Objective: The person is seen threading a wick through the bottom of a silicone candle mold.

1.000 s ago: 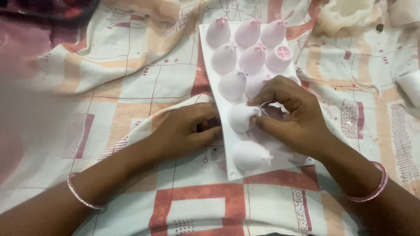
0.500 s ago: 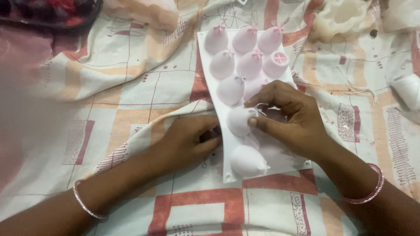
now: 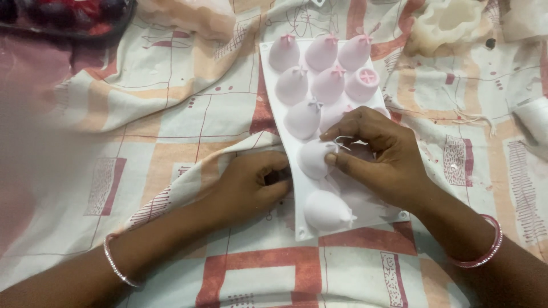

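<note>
A white mould sheet (image 3: 273, 91) with rows of pale pink domes lies on a patterned cloth (image 3: 171, 131), a little right of the middle, its long side running from 12 to 6 o'clock. The right hand (image 3: 379, 162) rests on the lower half of the sheet; its thumb and first finger pinch a thin white string (image 3: 341, 142) that comes out of the tip of one dome (image 3: 315, 158). The left hand (image 3: 251, 185) is curled at the sheet's 9 o'clock edge, fingers bent inward and pressing there, but whether it really grips the edge I cannot tell (the fingertips are hidden). The sheet looks soft and bendy, probably light, so I think it needs to be held flat near the edge, while the string seems thin and easy to slip, best taken close to the dome. Another dome (image 3: 326, 210) sits at 6 o'clock of the pinched one, and a pale lumpy form (image 3: 451, 25) lies at 1 o'clock
</note>
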